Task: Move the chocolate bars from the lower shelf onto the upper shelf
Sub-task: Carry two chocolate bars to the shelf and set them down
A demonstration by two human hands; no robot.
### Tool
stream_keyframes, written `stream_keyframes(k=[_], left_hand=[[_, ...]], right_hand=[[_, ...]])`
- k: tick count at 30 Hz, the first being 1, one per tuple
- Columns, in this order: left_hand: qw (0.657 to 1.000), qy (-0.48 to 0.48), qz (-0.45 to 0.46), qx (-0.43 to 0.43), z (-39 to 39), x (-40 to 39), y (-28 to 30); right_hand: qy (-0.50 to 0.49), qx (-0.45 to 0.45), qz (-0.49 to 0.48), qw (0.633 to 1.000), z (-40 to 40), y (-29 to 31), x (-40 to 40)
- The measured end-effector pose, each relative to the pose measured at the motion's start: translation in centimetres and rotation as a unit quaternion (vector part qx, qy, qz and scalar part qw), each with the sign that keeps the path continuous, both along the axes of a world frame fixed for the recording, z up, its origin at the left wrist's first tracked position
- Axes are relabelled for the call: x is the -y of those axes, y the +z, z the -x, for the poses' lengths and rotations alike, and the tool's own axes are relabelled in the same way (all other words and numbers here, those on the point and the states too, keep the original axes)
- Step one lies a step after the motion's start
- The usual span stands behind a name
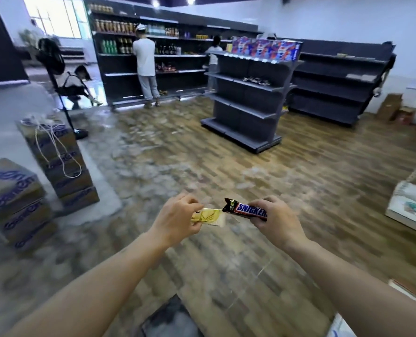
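Note:
My right hand (pixel 275 217) grips a brown Snickers bar (pixel 244 209) by its right end, with the wrapper's torn-looking left end sticking out toward the middle. My left hand (pixel 177 218) pinches a pale yellow wrapped bar (pixel 208 216) by its left end. Both bars hover above the wooden floor, their free ends almost touching. A grey free-standing shelf unit (pixel 248 93) stands several steps ahead, with a few small packets (pixel 255 80) on one middle shelf. The view is blurred.
Stacked cardboard boxes (pixel 56 156) stand at the left, a floor fan (pixel 53 59) behind them. A white shelf edge (pixel 411 205) juts in at the right. Two people stand at the far wall shelves (pixel 158 54); a third crouches at far left.

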State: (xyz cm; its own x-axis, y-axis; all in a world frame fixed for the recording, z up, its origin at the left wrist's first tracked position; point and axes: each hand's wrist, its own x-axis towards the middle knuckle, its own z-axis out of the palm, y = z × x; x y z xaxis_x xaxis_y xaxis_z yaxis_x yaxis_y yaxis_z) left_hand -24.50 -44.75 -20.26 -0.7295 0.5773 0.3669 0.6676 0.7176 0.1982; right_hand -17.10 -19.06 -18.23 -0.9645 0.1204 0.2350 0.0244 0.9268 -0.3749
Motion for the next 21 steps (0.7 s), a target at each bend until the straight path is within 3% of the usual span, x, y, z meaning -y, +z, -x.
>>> stream_keyframes(k=[7,13,21], left_hand=[[0.999,0.029,0.018,0.023,7.5,-0.1,-2.7],[0.997,0.051,0.046,0.027,18.5,-2.9,-3.2],[0.996,0.067,0.055,0.029,32.1,-7.3,-1.2]], right_hand=[[0.021,0.021,0.016,0.999,9.5,-3.6,-0.5],[0.058,0.058,0.029,0.996,21.0,-5.7,-4.1],[0.053,0.055,-0.010,0.997,35.8,-3.5,-8.9]])
